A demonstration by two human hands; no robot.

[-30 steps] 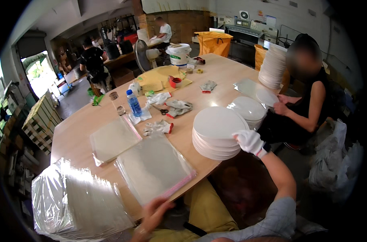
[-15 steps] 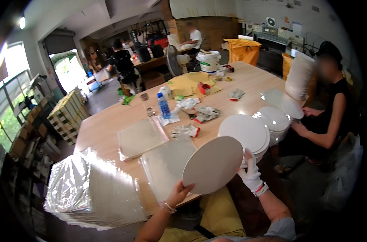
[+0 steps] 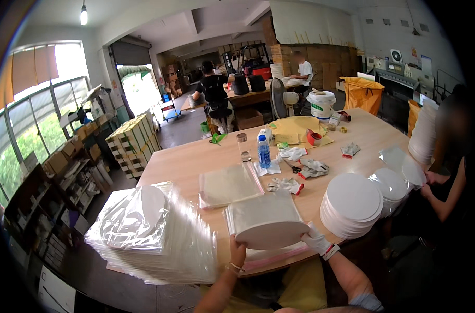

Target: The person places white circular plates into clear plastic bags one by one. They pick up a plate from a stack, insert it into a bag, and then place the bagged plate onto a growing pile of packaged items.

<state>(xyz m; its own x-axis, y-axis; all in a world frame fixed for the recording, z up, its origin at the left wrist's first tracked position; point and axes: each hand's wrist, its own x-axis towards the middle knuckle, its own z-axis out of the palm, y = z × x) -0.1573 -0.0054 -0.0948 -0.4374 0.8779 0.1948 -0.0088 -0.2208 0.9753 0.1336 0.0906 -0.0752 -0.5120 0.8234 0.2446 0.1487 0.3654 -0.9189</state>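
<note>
At the near table edge, the bare left hand [image 3: 238, 251] and the gloved right hand [image 3: 317, 241] grip opposite rims of a white round board [image 3: 271, 235]. It lies nearly flat, half inside a clear plastic bag [image 3: 263, 211] directly ahead, both hands equally near. A stack of round boards [image 3: 351, 206] sits to the right.

One white round disc [image 3: 271, 233] between the hands. Two flat piles of clear bags [image 3: 231, 183] beyond them. One stack of discs [image 3: 352, 206] right of the right hand. One heap of bagged discs [image 3: 149, 229] left of the left hand. One water bottle [image 3: 263, 152] beyond.
</note>
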